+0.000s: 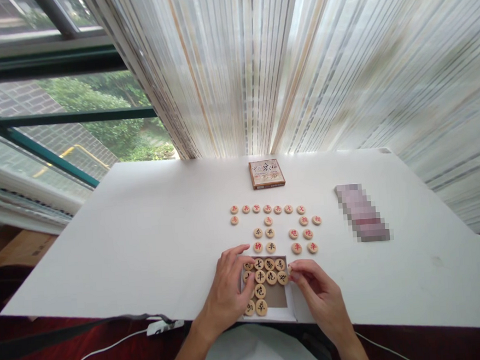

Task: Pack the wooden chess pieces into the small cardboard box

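Observation:
A shallow open box [278, 297] sits at the table's near edge, holding rows of round wooden Chinese chess pieces [260, 277] with black characters. Its lower right part shows bare brown bottom. My left hand [227, 282] lies over the box's left side, fingers apart, partly covering the left column of pieces. At the right rim, my right hand [320, 288] pinches a Chinese chess piece [290, 268] between thumb and fingers; its face is mostly hidden. Beyond the box lie red-character pieces [267, 209] in rows, with a few black ones [270, 233] among them.
A decorated box lid [266, 174] lies toward the back of the white table [153, 235]. A pixelated flat item [362, 213] is on the right. Striped curtains [232, 65] hang behind the table. A white power strip [165, 327] and cable are below the front edge.

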Available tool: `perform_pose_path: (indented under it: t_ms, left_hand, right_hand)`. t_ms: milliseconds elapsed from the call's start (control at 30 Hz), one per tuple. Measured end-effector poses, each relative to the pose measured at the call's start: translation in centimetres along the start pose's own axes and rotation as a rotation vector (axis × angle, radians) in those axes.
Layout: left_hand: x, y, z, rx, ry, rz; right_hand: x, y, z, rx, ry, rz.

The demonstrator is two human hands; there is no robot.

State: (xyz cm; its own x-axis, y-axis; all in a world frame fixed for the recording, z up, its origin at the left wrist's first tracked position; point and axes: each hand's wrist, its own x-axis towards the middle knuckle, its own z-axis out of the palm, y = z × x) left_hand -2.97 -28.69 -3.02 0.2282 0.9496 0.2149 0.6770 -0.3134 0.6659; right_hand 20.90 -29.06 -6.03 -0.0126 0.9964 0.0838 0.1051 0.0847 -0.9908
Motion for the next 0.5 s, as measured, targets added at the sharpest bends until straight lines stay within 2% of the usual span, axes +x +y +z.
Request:
perform_pose_path:
  t_ms: [500]
  left_hand:
    - [0.37,0.24,0.51,-0.001,-0.007,-0.018]
  right_hand:
    - [0.39,0.34,0.06,0.037,-0.011,-0.071]
